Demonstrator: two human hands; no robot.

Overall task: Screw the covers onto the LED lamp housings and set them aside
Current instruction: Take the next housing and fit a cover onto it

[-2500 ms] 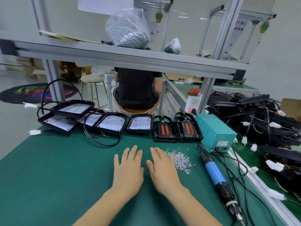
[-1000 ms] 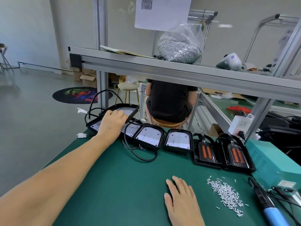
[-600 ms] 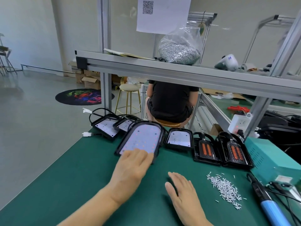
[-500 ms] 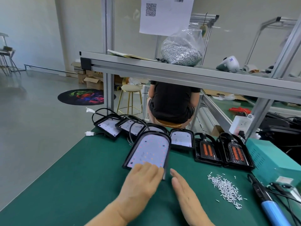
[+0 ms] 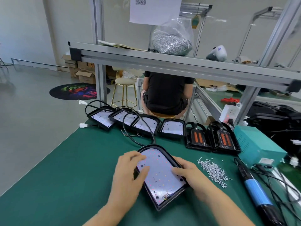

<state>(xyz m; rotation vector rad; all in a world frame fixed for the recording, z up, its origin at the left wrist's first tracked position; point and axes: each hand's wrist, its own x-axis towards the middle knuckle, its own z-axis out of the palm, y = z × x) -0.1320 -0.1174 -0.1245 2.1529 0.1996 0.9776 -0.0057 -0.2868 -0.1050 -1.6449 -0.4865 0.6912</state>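
A black LED lamp housing (image 5: 160, 173) with a white LED board lies on the green bench in front of me, its cable trailing back. My left hand (image 5: 130, 173) grips its left edge, thumb on the board. My right hand (image 5: 187, 172) grips its right edge, thumb resting on the board. Several more housings (image 5: 143, 123) lie in a row at the bench's far edge. Two black covers (image 5: 211, 137) with orange inserts sit to their right. A pile of small white screws (image 5: 213, 170) lies right of my hands, beside a blue electric screwdriver (image 5: 255, 186).
A teal power box (image 5: 259, 144) stands at the right with cables running from it. An aluminium shelf (image 5: 162, 61) crosses overhead, carrying a bag of screws (image 5: 172, 41). A person in black sits on a stool beyond the bench. More black lamps are piled at far right.
My left hand reached to the far row and dragged one housing toward me. My right hand, flat on the bench before, now holds the housing's right edge.
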